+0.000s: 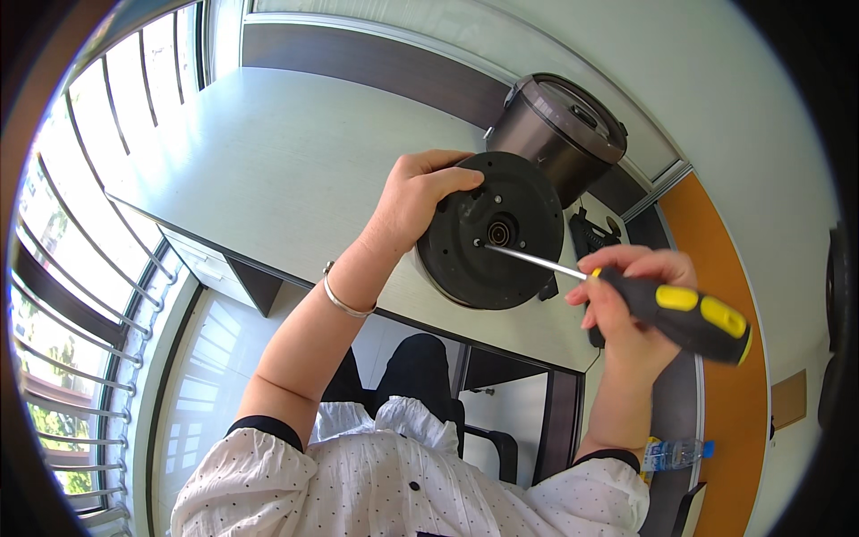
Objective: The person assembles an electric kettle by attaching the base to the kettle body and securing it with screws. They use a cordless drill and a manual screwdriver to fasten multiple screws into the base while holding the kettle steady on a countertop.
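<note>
My left hand grips the upper left rim of a round black appliance base, thumb on its flat face and fingers behind. The base is tilted up toward me above the desk, with a ringed hole near its middle and several small screw holes around it. In my right hand is a screwdriver with a black and yellow handle, the fingers closed around its front end. Its metal shaft points left, and the tip meets a screw spot beside the central hole.
A brown rice cooker with its lid down stands behind the base on the pale desk. A black desk phone lies partly hidden at the right. A water bottle is at lower right. Barred windows line the left.
</note>
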A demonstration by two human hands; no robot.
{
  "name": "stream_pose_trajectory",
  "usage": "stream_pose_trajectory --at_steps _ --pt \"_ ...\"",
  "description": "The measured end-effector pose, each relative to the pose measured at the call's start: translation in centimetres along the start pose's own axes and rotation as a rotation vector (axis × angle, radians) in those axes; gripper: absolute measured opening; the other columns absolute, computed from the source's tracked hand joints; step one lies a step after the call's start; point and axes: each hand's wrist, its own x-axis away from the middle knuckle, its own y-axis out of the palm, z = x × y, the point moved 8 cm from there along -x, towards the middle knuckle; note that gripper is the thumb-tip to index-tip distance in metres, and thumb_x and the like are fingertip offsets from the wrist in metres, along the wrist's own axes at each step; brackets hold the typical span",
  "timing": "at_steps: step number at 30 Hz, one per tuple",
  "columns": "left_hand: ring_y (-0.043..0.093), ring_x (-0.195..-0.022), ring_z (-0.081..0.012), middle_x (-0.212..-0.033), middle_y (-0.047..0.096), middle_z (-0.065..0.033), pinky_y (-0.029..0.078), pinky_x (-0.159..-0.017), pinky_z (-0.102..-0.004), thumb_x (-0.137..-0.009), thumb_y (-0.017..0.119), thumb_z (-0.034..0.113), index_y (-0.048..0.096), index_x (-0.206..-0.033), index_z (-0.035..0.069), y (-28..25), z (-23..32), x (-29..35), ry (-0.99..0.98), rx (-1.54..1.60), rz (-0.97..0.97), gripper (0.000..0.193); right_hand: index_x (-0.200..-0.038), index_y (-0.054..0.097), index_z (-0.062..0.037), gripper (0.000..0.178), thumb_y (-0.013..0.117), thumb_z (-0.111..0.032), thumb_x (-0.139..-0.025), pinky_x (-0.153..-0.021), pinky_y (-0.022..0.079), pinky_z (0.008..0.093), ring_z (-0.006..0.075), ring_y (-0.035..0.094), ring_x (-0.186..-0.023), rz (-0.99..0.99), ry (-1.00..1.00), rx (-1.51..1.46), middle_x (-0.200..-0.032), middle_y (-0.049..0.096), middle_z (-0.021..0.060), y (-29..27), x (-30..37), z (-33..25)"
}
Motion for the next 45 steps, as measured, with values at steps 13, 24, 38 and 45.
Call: stream_pose_trajectory --at_steps 13,24,38,45 --pt "0.063 -0.076 -0.0173 -0.086 0.066 -0.0138 0.051 -0.070 -0.0266 -0.077 0.062 0.011 0.063 -0.107 -0.011 0.0 -0.1 0.1 -0.053 0.080 -0.019 0.037 -0.095 0.055 0.0044 0.027 0.071 0.008 -0.074 -0.074 0.057 0.0302 0.0206 0.067 -0.083 -0.114 0.361 -0.153 -0.098 0.064 0.0208 0.6 -2.2 0.4" --pt "0.062 -0.075 -0.0168 -0.086 0.066 -0.0140 0.051 -0.069 -0.0258 -0.078 0.061 0.010 0.063 -0.106 -0.011 0.3 0.3 0.1 -0.015 0.045 -0.016 0.035 -0.089 0.049 0.0001 0.029 0.067 0.014 -0.071 -0.046 0.044 0.0191 0.0111 0.053 -0.049 -0.053 -0.142 0.175 -0.080 0.063 0.0173 1.5 -2.7 -0.9" --pt "0.062 -0.071 -0.0167 -0.085 0.066 -0.0143 0.051 -0.066 -0.0250 -0.078 0.060 0.009 0.063 -0.105 -0.012 0.3 0.1 0.1 -0.031 0.072 -0.013 0.035 -0.094 0.053 0.0060 0.019 0.065 0.005 -0.078 -0.059 0.058 0.0276 0.0245 0.070 -0.073 -0.131 0.202 -0.133 -0.086 0.064 0.0214 0.7 -3.3 0.7" --pt "0.062 -0.071 -0.0164 -0.084 0.066 -0.0136 0.051 -0.066 -0.0249 -0.077 0.062 0.010 0.063 -0.105 -0.011 0.6 0.3 0.2 0.005 0.031 -0.016 0.035 -0.087 0.049 0.0021 0.029 0.070 0.014 -0.069 -0.050 0.054 0.0233 0.0144 0.064 -0.058 -0.111 -0.133 0.211 -0.078 0.063 0.0156 0.7 -2.8 -0.4"
